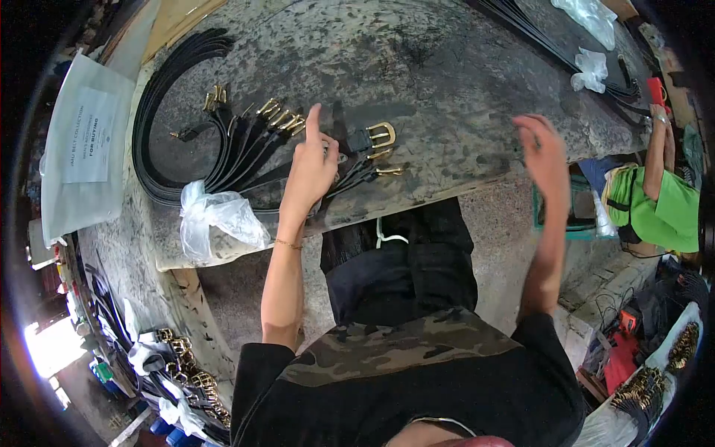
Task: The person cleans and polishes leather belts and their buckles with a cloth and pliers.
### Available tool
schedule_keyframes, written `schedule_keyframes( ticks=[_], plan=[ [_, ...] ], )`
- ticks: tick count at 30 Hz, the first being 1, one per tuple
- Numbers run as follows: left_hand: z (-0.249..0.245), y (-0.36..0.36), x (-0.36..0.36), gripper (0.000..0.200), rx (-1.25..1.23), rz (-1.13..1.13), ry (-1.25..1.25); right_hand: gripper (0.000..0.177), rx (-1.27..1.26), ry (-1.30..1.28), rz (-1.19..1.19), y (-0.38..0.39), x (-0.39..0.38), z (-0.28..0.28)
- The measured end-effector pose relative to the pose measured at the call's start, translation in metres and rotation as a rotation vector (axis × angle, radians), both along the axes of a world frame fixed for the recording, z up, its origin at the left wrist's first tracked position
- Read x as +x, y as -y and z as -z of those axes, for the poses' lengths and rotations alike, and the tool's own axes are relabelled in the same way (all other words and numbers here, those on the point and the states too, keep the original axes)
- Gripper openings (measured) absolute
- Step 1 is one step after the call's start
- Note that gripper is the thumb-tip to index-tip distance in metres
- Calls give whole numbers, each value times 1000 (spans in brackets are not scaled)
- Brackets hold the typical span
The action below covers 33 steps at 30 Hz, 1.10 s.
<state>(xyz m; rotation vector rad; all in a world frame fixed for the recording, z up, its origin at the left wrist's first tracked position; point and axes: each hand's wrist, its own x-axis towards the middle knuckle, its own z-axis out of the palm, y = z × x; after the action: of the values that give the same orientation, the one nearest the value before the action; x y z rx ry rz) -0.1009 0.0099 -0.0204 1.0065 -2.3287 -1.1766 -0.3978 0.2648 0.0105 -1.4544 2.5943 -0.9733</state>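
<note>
My left hand is over the belts on the worktable, index finger pointing away from me and the other fingers curled near a black belt; what they hold, if anything, is hidden. Black belts with gold buckles lie in a curved bundle left of that hand. Just right of it are a larger gold buckle and a few smaller ones. A clear plastic wrap sits around the bundle near the table edge. My right hand is raised over the right part of the table, slightly blurred, fingers apart and holding nothing.
The stained worktable spans the front. A white labelled bag stands at the left. More wrapped belts lie at the upper right, near a co-worker in a green top. Buckled belts hang lower left; a teal crate is below the edge.
</note>
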Motion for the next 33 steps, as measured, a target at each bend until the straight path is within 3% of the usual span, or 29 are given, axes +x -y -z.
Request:
schedule_keyframes(
  ticks=[2, 7, 11, 15, 20, 22, 24, 25, 30, 33],
  plan=[
    [1, 6, -3, 70, -60, 51, 22, 22, 116, -9, 21, -37, -42, 11],
    [-1, 12, -11, 66, -153, 67, 171, 22, 286, 13, -27, -50, -62, 26],
    [7, 16, -3, 63, -128, 74, 77, 20, 424, 28, -8, -48, -70, 31],
    [5, 14, 4, 56, -8, 91, 38, 16, 368, 190, 62, -64, -76, 26],
    [4, 25, 3, 45, 86, 78, 71, 11, -108, 411, 107, -102, -83, 22],
    [10, 33, -1, 40, -41, 174, 13, 19, -48, 370, 186, -112, -81, 18],
    [9, 36, -8, 39, -4, 189, 122, 30, -352, 786, 473, -106, -68, 18],
    [13, 35, -10, 39, -96, 199, 47, 39, -509, 978, 283, -115, -79, 26],
    [17, 26, -5, 37, -122, 134, 31, 38, -597, 978, 314, -117, -88, 55],
    [23, 20, -5, 29, -261, 114, 3, 32, -639, 939, 348, -83, -86, 69]
  ],
)
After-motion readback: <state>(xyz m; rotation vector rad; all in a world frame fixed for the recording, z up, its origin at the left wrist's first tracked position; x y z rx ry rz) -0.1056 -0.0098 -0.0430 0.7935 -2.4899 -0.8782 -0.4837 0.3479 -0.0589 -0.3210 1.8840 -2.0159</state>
